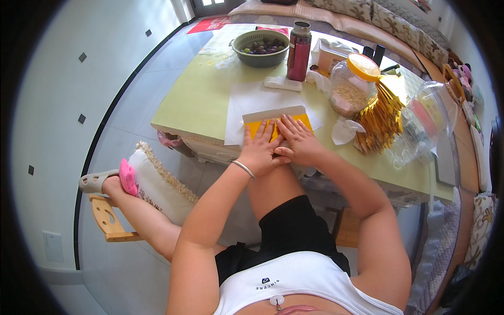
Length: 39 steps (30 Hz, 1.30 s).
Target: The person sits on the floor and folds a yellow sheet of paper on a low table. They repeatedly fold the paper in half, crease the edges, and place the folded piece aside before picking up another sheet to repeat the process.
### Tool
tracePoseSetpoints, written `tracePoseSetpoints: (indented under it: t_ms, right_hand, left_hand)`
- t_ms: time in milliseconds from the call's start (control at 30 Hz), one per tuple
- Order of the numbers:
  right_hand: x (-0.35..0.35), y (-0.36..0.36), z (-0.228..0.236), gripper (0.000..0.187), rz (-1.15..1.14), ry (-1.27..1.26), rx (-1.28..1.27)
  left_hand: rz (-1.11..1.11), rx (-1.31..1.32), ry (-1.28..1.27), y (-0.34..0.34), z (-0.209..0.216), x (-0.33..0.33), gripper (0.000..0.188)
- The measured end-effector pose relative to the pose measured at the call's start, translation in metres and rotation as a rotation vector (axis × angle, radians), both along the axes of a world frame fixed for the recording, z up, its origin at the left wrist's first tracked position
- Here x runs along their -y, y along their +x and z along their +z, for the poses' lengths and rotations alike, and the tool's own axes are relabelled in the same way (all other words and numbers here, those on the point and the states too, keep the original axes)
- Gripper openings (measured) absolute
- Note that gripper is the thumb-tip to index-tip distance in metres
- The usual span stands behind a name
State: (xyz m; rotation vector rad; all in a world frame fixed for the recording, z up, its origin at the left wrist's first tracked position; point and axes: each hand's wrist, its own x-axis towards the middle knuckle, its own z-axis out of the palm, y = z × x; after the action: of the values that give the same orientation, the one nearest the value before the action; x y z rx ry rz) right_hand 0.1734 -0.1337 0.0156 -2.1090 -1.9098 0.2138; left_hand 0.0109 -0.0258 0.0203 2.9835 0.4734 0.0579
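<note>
My left hand (258, 148) and my right hand (300, 143) lie flat, side by side, on a yellow paper packet (300, 111) with a grey strip along its far edge. Their fingers are stretched out and the thumbs meet near the table's front edge. A bracelet circles my left wrist. Beneath the packet is a sheet of white paper (237, 107). My palms and fingers cover much of the packet, so its near side is hidden.
On the table (191, 97) stand a bowl of grapes (262, 56), a maroon flask (299, 55), and a yellow-lidded jar (350, 92). Right of my hands are a stack of golden packets (382, 118), crumpled tissue (346, 130) and a clear plastic bag (428, 118).
</note>
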Motion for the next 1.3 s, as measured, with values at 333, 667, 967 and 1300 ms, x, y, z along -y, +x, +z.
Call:
tracePoseSetpoints:
  t_ms: [333, 667, 967, 1300]
  right_hand:
    - [0.04, 0.023, -0.001, 0.094, -0.085, -0.037, 0.195]
    - [0.061, -0.025, -0.006, 0.047, -0.073, 0.361, 0.121]
    - [0.036, 0.001, 0.015, 0.013, -0.119, 0.308, -0.219]
    - [0.004, 0.006, 0.006, 0.029, -0.352, 0.286, -0.211]
  left_hand:
    - [0.057, -0.027, 0.052, -0.048, -0.009, -0.033, 0.092]
    - [-0.068, 0.273, 0.092, -0.022, 0.012, -0.059, 0.048]
    - [0.037, 0.608, -0.435, -0.003, 0.0, -0.009, 0.021]
    - [0.331, 0.687, -0.335, 0.011, -0.013, -0.007, 0.024]
